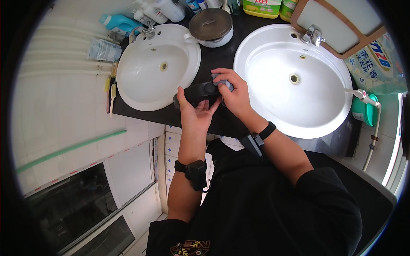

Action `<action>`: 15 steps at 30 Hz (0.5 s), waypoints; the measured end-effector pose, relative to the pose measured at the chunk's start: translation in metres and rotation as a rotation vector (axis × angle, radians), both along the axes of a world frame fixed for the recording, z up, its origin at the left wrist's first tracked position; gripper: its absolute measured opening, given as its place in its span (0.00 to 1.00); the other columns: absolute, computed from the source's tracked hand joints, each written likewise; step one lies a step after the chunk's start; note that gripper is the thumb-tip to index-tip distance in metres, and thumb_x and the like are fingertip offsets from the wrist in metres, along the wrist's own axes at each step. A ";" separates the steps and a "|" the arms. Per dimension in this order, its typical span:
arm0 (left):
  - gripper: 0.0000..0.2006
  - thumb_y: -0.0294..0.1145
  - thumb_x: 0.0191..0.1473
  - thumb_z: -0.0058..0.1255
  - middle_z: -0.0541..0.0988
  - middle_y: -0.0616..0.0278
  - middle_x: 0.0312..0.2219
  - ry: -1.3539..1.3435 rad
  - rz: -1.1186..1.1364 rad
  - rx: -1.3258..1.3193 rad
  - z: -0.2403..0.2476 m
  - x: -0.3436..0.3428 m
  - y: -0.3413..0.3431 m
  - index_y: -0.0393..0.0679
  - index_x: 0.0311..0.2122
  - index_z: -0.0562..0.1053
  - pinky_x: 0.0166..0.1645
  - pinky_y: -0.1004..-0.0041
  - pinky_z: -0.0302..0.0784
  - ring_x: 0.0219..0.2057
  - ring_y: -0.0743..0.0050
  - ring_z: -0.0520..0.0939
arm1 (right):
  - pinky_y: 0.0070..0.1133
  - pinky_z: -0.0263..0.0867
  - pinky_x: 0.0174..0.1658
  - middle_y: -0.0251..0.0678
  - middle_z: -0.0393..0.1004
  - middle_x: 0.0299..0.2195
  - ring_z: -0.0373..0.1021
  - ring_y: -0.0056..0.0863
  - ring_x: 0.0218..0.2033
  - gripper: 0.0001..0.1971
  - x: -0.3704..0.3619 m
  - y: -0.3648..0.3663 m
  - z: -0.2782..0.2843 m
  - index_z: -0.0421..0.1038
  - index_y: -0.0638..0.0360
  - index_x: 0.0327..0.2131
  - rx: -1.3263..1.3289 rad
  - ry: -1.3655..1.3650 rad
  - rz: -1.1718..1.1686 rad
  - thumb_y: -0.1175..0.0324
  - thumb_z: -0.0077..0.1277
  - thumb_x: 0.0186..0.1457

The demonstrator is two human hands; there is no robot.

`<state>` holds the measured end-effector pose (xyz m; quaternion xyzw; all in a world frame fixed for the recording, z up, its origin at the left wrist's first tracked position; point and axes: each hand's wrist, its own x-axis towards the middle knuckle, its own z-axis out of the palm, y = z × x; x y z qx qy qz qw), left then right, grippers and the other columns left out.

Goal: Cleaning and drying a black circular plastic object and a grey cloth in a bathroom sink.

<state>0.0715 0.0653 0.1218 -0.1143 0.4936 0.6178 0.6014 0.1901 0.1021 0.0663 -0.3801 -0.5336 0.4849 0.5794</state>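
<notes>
My left hand point(195, 115) grips a black rounded object point(197, 91) from below, thumb along its left end. The object has a round raised part near its right end; its exact kind cannot be made out. With bent fingers, my right hand point(235, 91) holds a grey cloth point(223, 80) against the object's right end. Both hands are above the front strip of the dark counter point(158, 116), between the two sinks. The underside of the object is partly hidden by my left palm and fingers.
A white left sink point(141, 72) and a larger white right sink point(273, 98) flank my hands. Behind stand a white pot point(221, 41) with a brown lid, bottles point(151, 12) and a brown-framed panel point(363, 40). A detergent bag point(376, 68) and green tub point(363, 112) stand right.
</notes>
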 end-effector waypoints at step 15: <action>0.38 0.58 0.51 0.54 0.51 0.45 0.54 -0.070 0.087 -0.029 0.002 0.001 0.003 0.39 0.55 0.55 0.59 0.41 0.66 0.60 0.60 0.56 | 0.23 0.61 0.51 0.41 0.75 0.43 0.68 0.29 0.45 0.07 -0.001 0.018 -0.009 0.72 0.64 0.27 -0.247 0.422 0.128 0.79 0.42 0.47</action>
